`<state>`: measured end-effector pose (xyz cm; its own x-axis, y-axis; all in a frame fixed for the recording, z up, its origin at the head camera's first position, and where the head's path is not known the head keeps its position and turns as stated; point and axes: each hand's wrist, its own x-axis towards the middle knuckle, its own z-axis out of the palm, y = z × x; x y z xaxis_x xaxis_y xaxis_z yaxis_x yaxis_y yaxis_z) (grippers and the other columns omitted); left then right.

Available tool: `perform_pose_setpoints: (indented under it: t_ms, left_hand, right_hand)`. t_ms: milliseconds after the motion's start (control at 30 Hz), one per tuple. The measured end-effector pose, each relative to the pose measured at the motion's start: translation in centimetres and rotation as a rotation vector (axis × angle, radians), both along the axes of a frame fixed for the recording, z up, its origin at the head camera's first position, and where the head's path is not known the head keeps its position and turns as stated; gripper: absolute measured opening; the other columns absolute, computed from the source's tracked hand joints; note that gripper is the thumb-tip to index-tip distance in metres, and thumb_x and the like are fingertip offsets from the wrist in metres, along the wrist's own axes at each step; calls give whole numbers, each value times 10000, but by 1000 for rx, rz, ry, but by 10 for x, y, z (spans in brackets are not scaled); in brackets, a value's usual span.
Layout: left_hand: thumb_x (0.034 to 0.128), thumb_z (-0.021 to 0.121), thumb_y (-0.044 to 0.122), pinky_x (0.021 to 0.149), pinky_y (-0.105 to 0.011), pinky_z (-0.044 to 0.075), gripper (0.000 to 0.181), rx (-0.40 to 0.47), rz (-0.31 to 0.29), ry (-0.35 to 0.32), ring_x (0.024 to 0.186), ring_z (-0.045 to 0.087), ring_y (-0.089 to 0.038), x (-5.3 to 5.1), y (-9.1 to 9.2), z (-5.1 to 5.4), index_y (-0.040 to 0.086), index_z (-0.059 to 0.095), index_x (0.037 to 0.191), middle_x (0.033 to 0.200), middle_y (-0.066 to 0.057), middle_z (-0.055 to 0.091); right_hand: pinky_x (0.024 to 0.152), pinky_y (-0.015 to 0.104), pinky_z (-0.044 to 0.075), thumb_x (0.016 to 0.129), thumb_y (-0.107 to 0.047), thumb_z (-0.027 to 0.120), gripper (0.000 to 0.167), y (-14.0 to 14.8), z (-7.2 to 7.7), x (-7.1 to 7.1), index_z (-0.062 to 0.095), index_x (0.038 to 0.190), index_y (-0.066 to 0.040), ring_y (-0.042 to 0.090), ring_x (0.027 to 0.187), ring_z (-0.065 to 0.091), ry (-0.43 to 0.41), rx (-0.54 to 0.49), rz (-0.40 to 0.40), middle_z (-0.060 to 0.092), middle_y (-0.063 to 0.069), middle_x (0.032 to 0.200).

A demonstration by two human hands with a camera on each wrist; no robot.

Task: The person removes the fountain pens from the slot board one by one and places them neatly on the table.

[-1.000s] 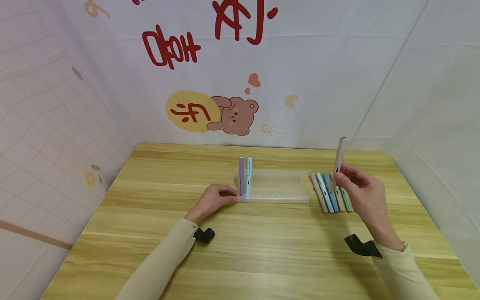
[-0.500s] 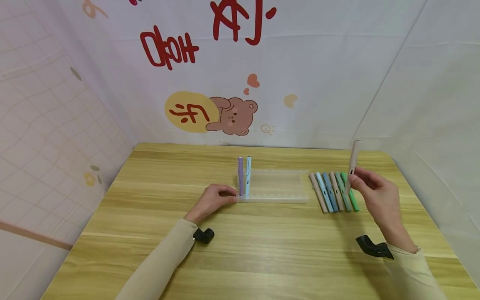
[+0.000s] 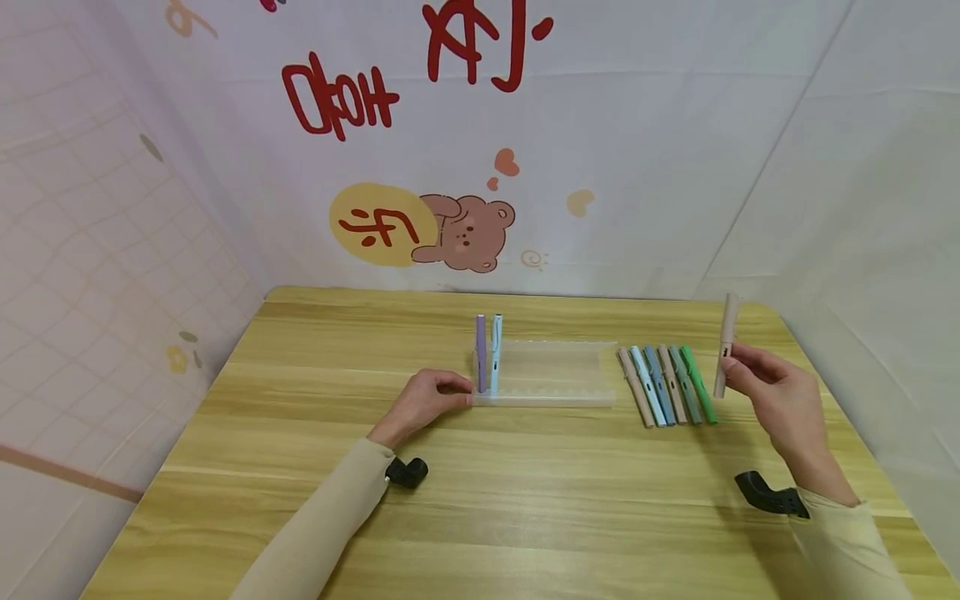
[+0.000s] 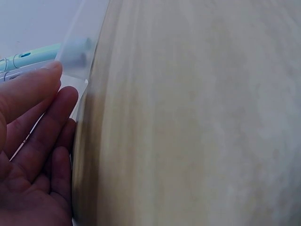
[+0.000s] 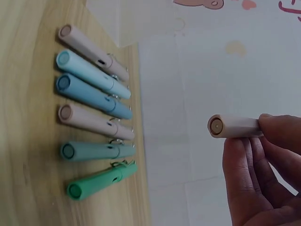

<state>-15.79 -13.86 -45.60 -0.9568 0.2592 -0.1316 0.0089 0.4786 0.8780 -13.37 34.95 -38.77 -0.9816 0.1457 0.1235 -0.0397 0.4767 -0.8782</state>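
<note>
In the head view, my right hand [image 3: 789, 407] pinches a pale pinkish-beige pen [image 3: 730, 323] upright above the table's right side. The right wrist view shows that pen's round end pointing at the camera, with the thumb and fingers about its barrel. My left hand [image 3: 426, 403] holds the left front corner of a clear plastic pen stand [image 3: 558, 400], its thumb [image 4: 35, 82] against the plastic in the left wrist view. A purple pen [image 3: 482, 350] and a light blue pen [image 3: 497, 354] stand upright at the stand's left end.
Right of the stand, several capped pens lie side by side: two beige, a light blue, a darker blue [image 3: 660, 383], a grey-green and a bright green pen [image 3: 699, 383]. A printed white cloth [image 3: 637, 125] hangs behind the wooden table [image 3: 525, 500].
My right hand has moved right with the beige pen, away from above the row and slightly lower, uncovering the green pens. The left hand stays at the stand's corner.
</note>
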Motion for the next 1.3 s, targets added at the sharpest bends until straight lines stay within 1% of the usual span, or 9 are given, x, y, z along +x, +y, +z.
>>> perform_pose_setpoints:
  t_ms: [133, 300, 467, 633, 833, 967, 1067, 1233, 1300]
  left_hand:
    - [929, 791, 170, 975, -413, 476, 134, 10, -4, -5, 1039, 617, -166, 0, 0, -1, 142, 812, 1058, 1107, 10, 748]
    - [930, 791, 173, 966, -411, 481, 135, 13, -6, 6, 1025, 619, -160, 0, 0, -1, 136, 811, 1059, 1098, 9, 750]
    - [930, 792, 173, 965, -407, 487, 135, 9, -13, 15, 1022, 623, -152, -1, 0, -1, 133, 811, 1057, 1094, 11, 751]
    - [931, 791, 172, 966, -410, 487, 136, 7, -14, 14, 1024, 624, -154, -1, 0, -1, 130, 810, 1059, 1093, 9, 752]
    - [931, 790, 170, 962, -402, 486, 137, 3, -14, 10, 1014, 618, -154, 0, -1, 1, 128, 809, 1061, 1090, 11, 750]
    - [929, 793, 169, 962, -402, 487, 138, 6, -10, 9, 1017, 621, -155, 0, -1, 2, 124, 810, 1058, 1088, 8, 751]
    - [928, 794, 170, 961, -400, 488, 138, 10, -9, 7, 1018, 622, -155, 0, -1, 2, 124, 810, 1057, 1088, 8, 751]
    - [930, 795, 181, 969, -406, 486, 136, 9, -15, 7, 1028, 622, -153, -1, -1, 1, 134, 810, 1057, 1095, 13, 749]
    - [930, 795, 185, 972, -411, 485, 136, 9, -16, 8, 1031, 621, -154, -1, -1, 1, 138, 810, 1057, 1095, 14, 749]
  right_hand:
    - [761, 84, 500, 1010, -253, 698, 453, 8, -3, -2, 639, 1401, -32, -45, 859, 714, -5, -22, 21, 716, -267, 1019]
    - [751, 113, 531, 1013, -233, 693, 443, 14, -8, -4, 636, 1392, -9, -29, 846, 721, -7, -48, 29, 726, -240, 1007]
    - [733, 127, 542, 1016, -223, 687, 420, 21, -13, -6, 647, 1367, 5, -24, 819, 721, -5, -33, 29, 732, -231, 972]
    - [723, 129, 542, 1012, -224, 696, 378, 27, -17, -9, 671, 1341, -40, -20, 808, 719, -40, -49, 32, 732, -227, 951]
    - [717, 138, 550, 1019, -184, 680, 373, 34, -22, -12, 651, 1348, -11, -28, 819, 711, -63, -61, 54, 725, -227, 970]
    - [712, 153, 558, 1027, -189, 669, 409, 37, -24, -13, 623, 1368, 31, -36, 835, 703, -82, -44, 78, 710, -249, 992]
    - [714, 172, 567, 1032, -223, 665, 486, 39, -25, -14, 578, 1392, 91, -45, 848, 694, -104, -13, 97, 687, -278, 1008]
    - [736, 197, 576, 1045, -293, 641, 590, 43, -26, -17, 514, 1417, 148, -61, 870, 686, -176, 48, 130, 654, -306, 997]
    - [738, 196, 574, 1050, -326, 628, 617, 45, -27, -20, 504, 1424, 149, -61, 873, 685, -211, 80, 142, 645, -302, 993]
